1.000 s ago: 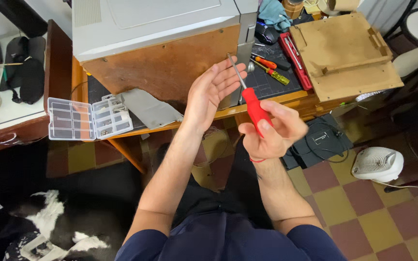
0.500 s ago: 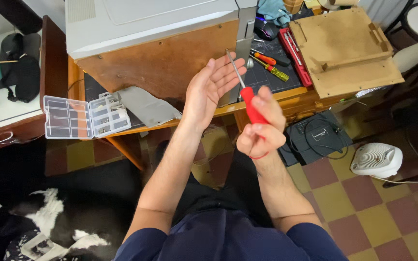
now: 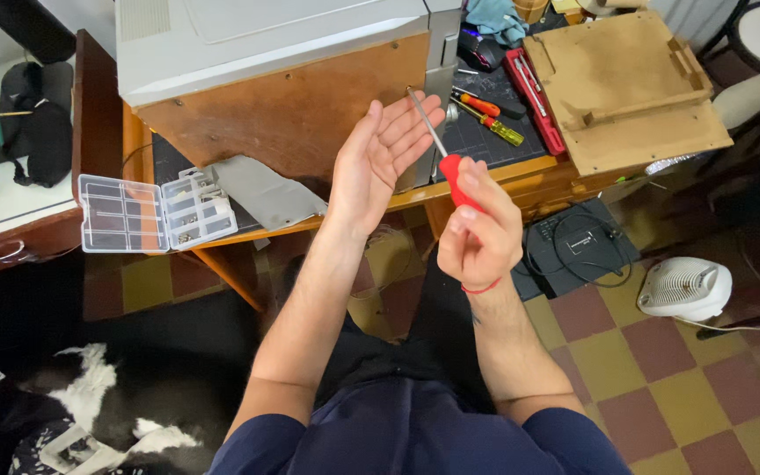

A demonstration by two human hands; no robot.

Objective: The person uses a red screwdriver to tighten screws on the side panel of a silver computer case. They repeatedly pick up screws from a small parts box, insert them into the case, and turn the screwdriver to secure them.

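My right hand (image 3: 478, 230) grips the red handle of a screwdriver (image 3: 450, 169). Its metal shaft points up and left, and the tip meets the upper right corner of a brown wooden panel (image 3: 283, 110) on the side of a grey appliance (image 3: 266, 40). My left hand (image 3: 380, 158) is open, palm up and fingers spread, held flat next to the shaft and against the panel's right part. A thin red band circles my right wrist.
A clear compartment box (image 3: 156, 211) with small parts lies open on the table's left edge beside a grey flat piece (image 3: 266, 189). Two more screwdrivers (image 3: 485, 114), a red tool case (image 3: 534, 97) and a wooden frame (image 3: 626, 88) lie right. A white fan heater (image 3: 683, 288) stands on the tiled floor.
My right hand has slid down the handle and turned, and the screwdriver tip has moved up to the panel's corner. My left hand stays open beside the shaft.
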